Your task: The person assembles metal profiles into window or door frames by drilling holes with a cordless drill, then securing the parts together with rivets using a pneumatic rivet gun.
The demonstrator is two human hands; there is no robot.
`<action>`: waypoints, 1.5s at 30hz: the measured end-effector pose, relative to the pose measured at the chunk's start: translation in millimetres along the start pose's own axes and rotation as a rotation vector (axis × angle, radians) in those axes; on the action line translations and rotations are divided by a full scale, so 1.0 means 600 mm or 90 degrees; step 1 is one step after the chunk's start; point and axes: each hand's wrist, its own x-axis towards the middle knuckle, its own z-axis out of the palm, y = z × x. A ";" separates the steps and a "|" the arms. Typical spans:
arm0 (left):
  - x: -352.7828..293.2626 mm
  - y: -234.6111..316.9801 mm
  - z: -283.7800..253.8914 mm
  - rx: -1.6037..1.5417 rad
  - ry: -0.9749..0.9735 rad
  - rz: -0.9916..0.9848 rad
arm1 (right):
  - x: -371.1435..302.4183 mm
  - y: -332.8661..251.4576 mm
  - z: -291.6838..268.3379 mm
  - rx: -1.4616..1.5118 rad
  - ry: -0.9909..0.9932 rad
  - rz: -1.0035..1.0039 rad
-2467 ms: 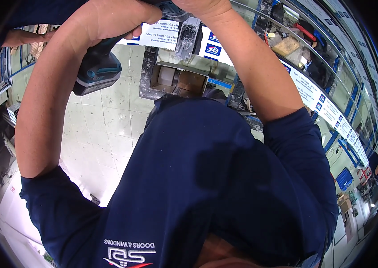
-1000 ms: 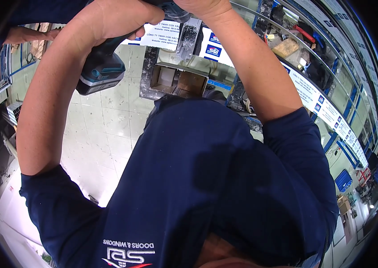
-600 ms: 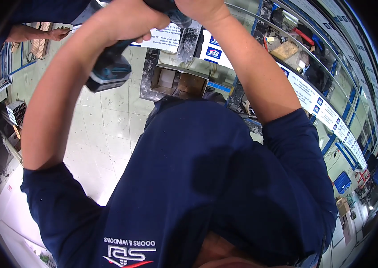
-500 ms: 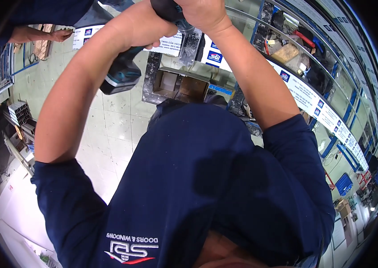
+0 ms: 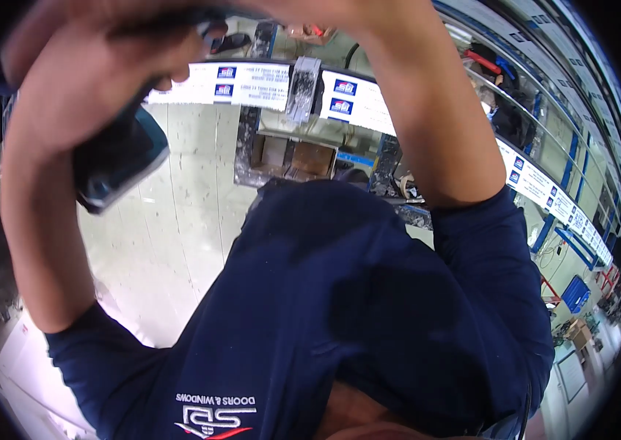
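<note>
My left hand (image 5: pixel 83 84), raised at the upper left, is closed around the handle of a cordless drill. The black and teal base of the drill (image 5: pixel 123 158) hangs below the fingers; its front is blurred at the top edge. My right hand (image 5: pixel 325 9) is at the top edge, smeared by motion and partly cut off, so its fingers cannot be made out. Beneath my hands runs a long profile covered in white printed film (image 5: pixel 251 92). A grey metal piece (image 5: pixel 303 88) lies across this profile, apart from both hands.
A bench with a scuffed dark frame (image 5: pixel 246 147) stands in front of me, with brown open compartments (image 5: pixel 314 158) in it. Metal rails and red and black tools (image 5: pixel 501 70) are at the upper right. A blue case (image 5: pixel 576 295) is on the far right.
My left hand has moved left with the drill, away from the grey metal piece. My right hand has shifted up toward the top edge. The other person's hand no longer shows clearly.
</note>
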 end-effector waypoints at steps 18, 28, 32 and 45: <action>-0.060 0.011 0.392 -0.963 -0.458 0.092 | -0.402 -0.163 -0.018 -0.458 -0.101 -0.105; -0.236 0.024 0.490 -0.905 0.047 -0.061 | -0.406 -0.109 0.014 -0.220 -0.197 -0.105; -0.376 -0.007 0.524 -0.945 0.227 -0.208 | -0.526 0.126 -0.051 -0.489 -0.028 0.199; -0.788 0.149 0.827 -0.809 0.923 -0.692 | -0.661 0.335 -0.084 -0.930 -0.195 0.119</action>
